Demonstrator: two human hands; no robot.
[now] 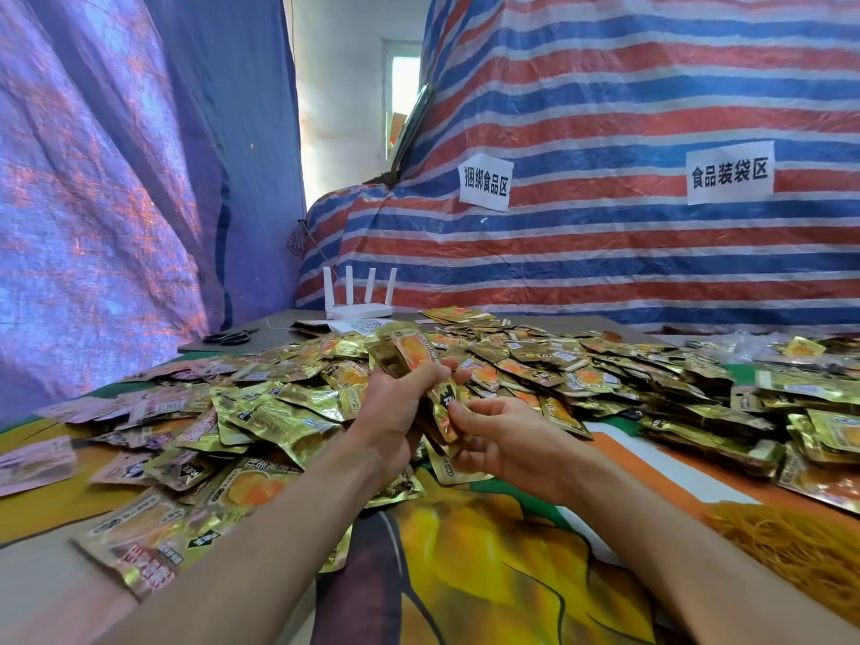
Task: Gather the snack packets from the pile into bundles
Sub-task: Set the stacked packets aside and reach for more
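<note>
Forearms (260, 542) cut off at frame bottom. Left hand (395, 412) grips packet bundle (409, 353) above pile (558, 365), long axis tilted up-left, base hidden by fingers. Right hand (507, 442) pinches its lower packets.

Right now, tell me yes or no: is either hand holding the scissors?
No: the scissors lie on the table at the far left, while the left hand and right hand both grip packets.
</note>
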